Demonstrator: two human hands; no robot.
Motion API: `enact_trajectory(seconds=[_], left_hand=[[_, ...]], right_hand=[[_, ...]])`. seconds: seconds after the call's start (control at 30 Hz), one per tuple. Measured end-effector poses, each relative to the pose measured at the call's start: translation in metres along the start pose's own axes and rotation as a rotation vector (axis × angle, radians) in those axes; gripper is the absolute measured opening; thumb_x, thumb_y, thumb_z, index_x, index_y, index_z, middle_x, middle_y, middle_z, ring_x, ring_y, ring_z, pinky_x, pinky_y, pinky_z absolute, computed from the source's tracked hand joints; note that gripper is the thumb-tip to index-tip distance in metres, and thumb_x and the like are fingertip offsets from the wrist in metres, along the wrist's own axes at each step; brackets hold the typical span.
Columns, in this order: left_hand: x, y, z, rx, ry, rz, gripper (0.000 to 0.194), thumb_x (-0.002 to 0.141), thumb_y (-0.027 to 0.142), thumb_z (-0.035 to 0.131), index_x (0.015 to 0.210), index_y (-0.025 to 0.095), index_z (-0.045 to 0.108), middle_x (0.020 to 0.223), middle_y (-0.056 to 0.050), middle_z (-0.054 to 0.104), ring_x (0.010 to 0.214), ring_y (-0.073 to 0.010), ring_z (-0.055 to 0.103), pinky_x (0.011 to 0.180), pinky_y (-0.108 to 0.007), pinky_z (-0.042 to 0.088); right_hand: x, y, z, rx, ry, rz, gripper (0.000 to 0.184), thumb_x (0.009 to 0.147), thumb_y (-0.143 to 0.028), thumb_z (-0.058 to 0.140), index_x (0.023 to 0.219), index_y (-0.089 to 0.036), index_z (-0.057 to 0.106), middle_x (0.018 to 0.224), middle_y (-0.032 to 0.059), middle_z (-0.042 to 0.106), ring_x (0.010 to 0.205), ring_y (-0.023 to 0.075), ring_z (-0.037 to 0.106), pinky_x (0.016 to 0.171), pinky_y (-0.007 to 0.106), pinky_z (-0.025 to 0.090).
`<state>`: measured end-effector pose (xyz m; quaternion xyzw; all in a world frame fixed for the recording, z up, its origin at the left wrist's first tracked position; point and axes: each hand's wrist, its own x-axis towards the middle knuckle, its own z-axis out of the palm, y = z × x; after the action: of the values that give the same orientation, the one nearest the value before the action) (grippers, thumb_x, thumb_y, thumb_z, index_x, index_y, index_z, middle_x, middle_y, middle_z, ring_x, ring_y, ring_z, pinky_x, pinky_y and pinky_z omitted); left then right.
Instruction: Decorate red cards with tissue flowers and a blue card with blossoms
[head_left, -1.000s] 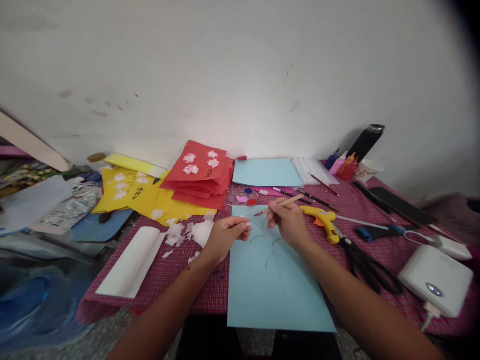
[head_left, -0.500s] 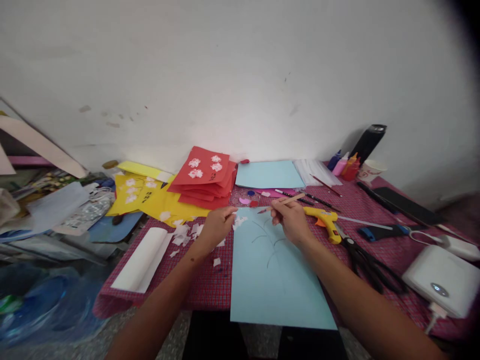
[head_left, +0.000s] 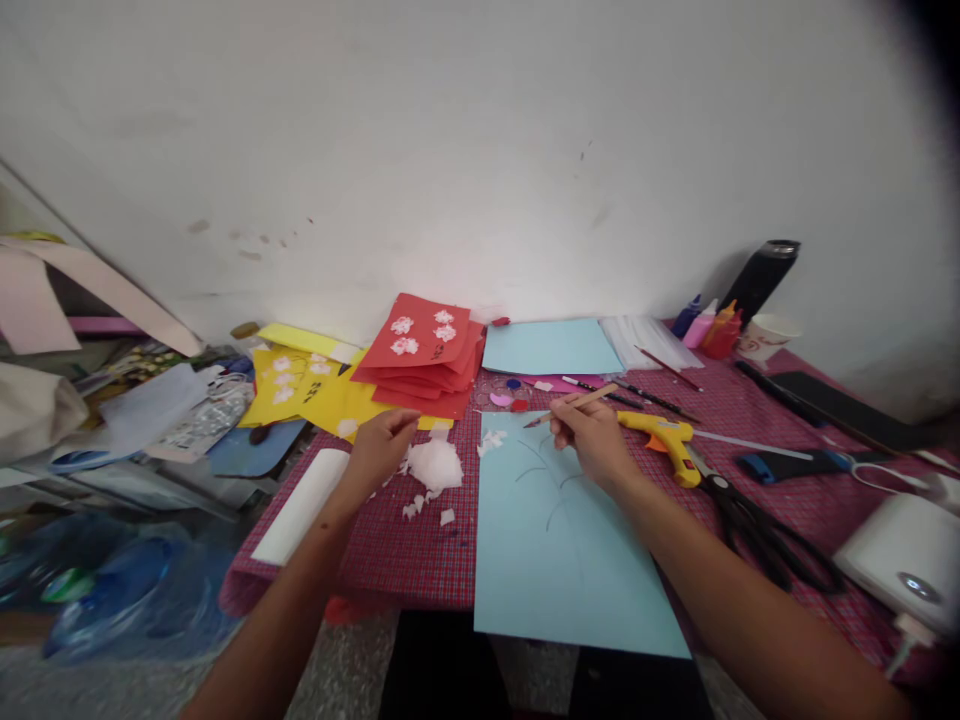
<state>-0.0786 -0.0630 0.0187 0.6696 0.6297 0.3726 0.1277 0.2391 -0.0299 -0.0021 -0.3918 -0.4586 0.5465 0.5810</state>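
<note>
My right hand (head_left: pixel 592 435) grips a paintbrush (head_left: pixel 581 402) with a wooden handle, its dark tip pointing left above the light blue sheet (head_left: pixel 570 590). Thin curved dark lines are drawn on that sheet, and a small crumpled white paper piece (head_left: pixel 492 442) lies at its upper left. My left hand (head_left: pixel 384 448) is to the left of the sheet, fingers curled and pressed together; whether anything is between them is hidden. Just right of it lie white torn paper scraps (head_left: pixel 436 466). Beyond the sheet is a round palette (head_left: pixel 501 398) with pink, red and blue spots.
A red card stack (head_left: pixel 420 345) and yellow cards (head_left: pixel 360 403) lie at the back left. A white paper roll (head_left: pixel 304 505) rests near the left edge. On the right are a yellow glue gun (head_left: pixel 667 440), black scissors (head_left: pixel 765 530), paint bottles (head_left: pixel 709 328) and a black flask (head_left: pixel 761 275).
My left hand has moved left, from the white paper piece on the blue sheet to beside the torn scraps. My right hand keeps the brush over the sheet. The view has shifted slightly left.
</note>
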Motion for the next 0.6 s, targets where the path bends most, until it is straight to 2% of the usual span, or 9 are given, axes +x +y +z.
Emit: enact_trajectory(seconds=[0.1, 0.23, 0.37, 0.6], left_hand=[[-0.009, -0.009, -0.011, 0.026, -0.091, -0.007, 0.024, 0.082, 0.031, 0.059, 0.096, 0.021, 0.076, 0.095, -0.006, 0.075, 0.086, -0.0233, 0.067, 0.078, -0.033, 0.049], [-0.022, -0.005, -0.009, 0.099, -0.227, 0.092, 0.022, 0.083, 0.026, 0.056, 0.092, 0.02, 0.075, 0.095, -0.006, 0.073, 0.088, -0.021, 0.064, 0.079, -0.032, 0.047], [-0.028, -0.003, -0.008, 0.17, -0.263, 0.145, 0.023, 0.084, 0.021, 0.055, 0.097, 0.018, 0.074, 0.094, -0.007, 0.07, 0.088, -0.0198, 0.062, 0.081, -0.032, 0.046], [-0.024, -0.012, -0.014, 0.257, -0.304, 0.169, 0.029, 0.086, 0.019, 0.049, 0.102, 0.019, 0.073, 0.098, -0.007, 0.069, 0.093, -0.0216, 0.061, 0.083, -0.034, 0.045]], right_hand=[[-0.001, 0.003, 0.0, -0.029, -0.017, -0.007, 0.026, 0.078, -0.039, 0.074, 0.074, -0.017, 0.06, 0.058, -0.0016, 0.06, 0.041, 0.0085, 0.048, 0.038, 0.022, 0.037], [-0.001, 0.004, 0.0, -0.042, -0.008, 0.007, 0.027, 0.076, -0.04, 0.075, 0.073, -0.017, 0.061, 0.058, -0.0012, 0.06, 0.042, 0.009, 0.049, 0.039, 0.022, 0.038], [0.0, 0.006, -0.001, -0.073, -0.007, -0.003, 0.027, 0.078, -0.041, 0.073, 0.071, -0.018, 0.06, 0.059, -0.0012, 0.06, 0.043, 0.009, 0.049, 0.04, 0.022, 0.038], [0.001, 0.01, -0.004, -0.092, -0.035, -0.012, 0.026, 0.08, -0.041, 0.073, 0.076, -0.019, 0.059, 0.059, -0.0023, 0.06, 0.042, 0.0094, 0.051, 0.04, 0.023, 0.037]])
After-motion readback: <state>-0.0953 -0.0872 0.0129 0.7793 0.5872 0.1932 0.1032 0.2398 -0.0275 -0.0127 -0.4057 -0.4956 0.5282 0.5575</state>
